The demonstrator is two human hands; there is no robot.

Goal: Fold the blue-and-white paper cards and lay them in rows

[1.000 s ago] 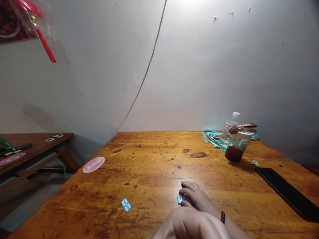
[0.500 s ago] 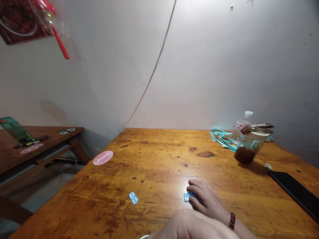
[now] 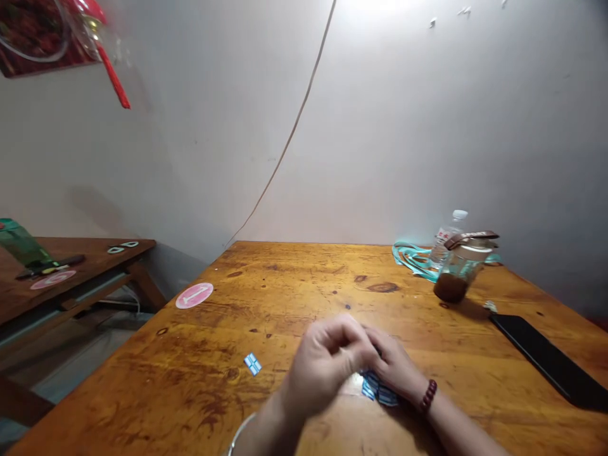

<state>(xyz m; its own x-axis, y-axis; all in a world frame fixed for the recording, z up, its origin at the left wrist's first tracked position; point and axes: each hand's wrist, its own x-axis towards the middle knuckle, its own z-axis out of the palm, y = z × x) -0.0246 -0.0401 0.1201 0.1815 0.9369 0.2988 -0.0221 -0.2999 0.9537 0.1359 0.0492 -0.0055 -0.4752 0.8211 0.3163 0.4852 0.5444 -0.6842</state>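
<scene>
My right hand (image 3: pixel 396 367) rests on the wooden table (image 3: pixel 294 297) with its fingers curled over a small stack of blue-and-white cards (image 3: pixel 377 389); a bead bracelet circles its wrist. My left hand (image 3: pixel 327 364) has come in beside it, fingers bent and pinched together at the top of the stack, touching the right hand's fingers. A single blue-and-white card (image 3: pixel 253 363) lies alone on the table to the left of both hands.
A pink round sticker marked 1 (image 3: pixel 194 295) lies near the table's left edge. A jar with brown contents (image 3: pixel 458 269), a water bottle (image 3: pixel 449 234) and a teal cord (image 3: pixel 413 259) stand far right. A black phone (image 3: pixel 546 361) lies at right. A side table (image 3: pixel 71 266) stands left.
My left hand has risen from the lower edge and joined the right hand over the cards. The right hand has lifted slightly off the stack.
</scene>
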